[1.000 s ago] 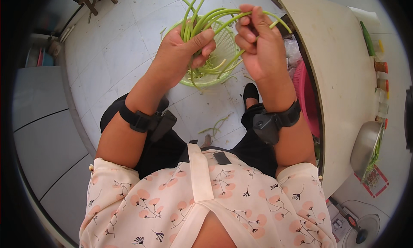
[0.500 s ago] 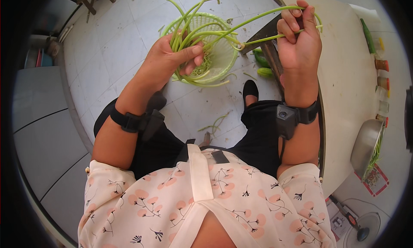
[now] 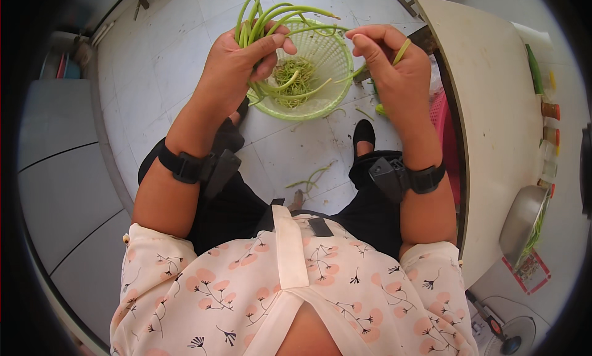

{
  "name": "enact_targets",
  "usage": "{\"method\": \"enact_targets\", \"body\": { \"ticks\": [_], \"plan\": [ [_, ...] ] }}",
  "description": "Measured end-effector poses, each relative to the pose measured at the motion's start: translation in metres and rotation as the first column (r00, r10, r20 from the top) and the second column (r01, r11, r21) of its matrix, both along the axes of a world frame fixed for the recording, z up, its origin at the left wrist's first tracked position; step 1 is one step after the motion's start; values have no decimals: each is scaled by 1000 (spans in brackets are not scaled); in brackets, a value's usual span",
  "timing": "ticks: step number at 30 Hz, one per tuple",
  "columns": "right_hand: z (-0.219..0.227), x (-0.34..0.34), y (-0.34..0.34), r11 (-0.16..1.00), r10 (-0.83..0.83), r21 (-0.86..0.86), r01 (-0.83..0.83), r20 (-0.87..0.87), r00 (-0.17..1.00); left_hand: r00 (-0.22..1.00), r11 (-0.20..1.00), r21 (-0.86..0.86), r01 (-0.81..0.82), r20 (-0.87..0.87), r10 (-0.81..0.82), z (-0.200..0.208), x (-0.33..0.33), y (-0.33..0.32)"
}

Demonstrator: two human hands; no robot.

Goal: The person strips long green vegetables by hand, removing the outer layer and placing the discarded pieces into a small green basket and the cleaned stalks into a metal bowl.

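My left hand [image 3: 231,69] is closed around a bunch of long green garlic scapes [image 3: 253,16]. Their stems stick up past the thumb, and some curl below the fist. To the right, my right hand [image 3: 401,69] pinches a single scape [image 3: 320,28] between thumb and fingertips. That stem runs across from the bunch, and a piece of green stem also shows in the curled fingers of this hand. Beyond and below both hands, a pale green plastic basket [image 3: 340,100] stands on the floor. Short green trimmings [image 3: 296,78] lie in its bottom.
A cream tabletop [image 3: 493,128] runs along my right, bearing several spice jars [image 3: 550,111] and a tilted metal bowl [image 3: 521,223] of greens. Below its edge sits a pink basket [image 3: 439,112]. Dropped stems [image 3: 317,177] lie on the tiles between my feet. Grey cabinets [image 3: 61,121] stand left.
My right hand has come left and slightly down, closer to the bunch. The long scape it held stretched out no longer spans the wide gap. My left hand keeps its grip.
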State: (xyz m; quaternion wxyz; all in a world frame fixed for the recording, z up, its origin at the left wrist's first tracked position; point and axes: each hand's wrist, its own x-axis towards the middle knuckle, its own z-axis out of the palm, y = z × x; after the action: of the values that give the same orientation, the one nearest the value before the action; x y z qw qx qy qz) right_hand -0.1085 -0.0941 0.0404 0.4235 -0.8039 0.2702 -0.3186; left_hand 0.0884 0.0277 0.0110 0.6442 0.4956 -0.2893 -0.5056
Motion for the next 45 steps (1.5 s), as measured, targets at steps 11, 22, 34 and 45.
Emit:
{"method": "enact_targets", "body": {
  "ticks": [11, 22, 34, 45],
  "plan": [
    [-20, 17, 17, 983, 54, -169, -64, -66, 996, 997, 996, 33, 78, 14, -79, 3, -18, -3],
    [-8, 8, 11, 790, 340, 572, -220, -111, 934, 983, 990, 93, 104, 144, -116, 7, -15, 0],
    [-11, 7, 10, 827, 284, 533, -180, -121, 951, 976, 991, 107, 85, 192, -104, 6, -14, -1],
    [-24, 15, 17, 919, 68, 389, -60, -6, 998, 977, 992, 57, 114, 173, -123, 8, -20, -1]
  ]
}}
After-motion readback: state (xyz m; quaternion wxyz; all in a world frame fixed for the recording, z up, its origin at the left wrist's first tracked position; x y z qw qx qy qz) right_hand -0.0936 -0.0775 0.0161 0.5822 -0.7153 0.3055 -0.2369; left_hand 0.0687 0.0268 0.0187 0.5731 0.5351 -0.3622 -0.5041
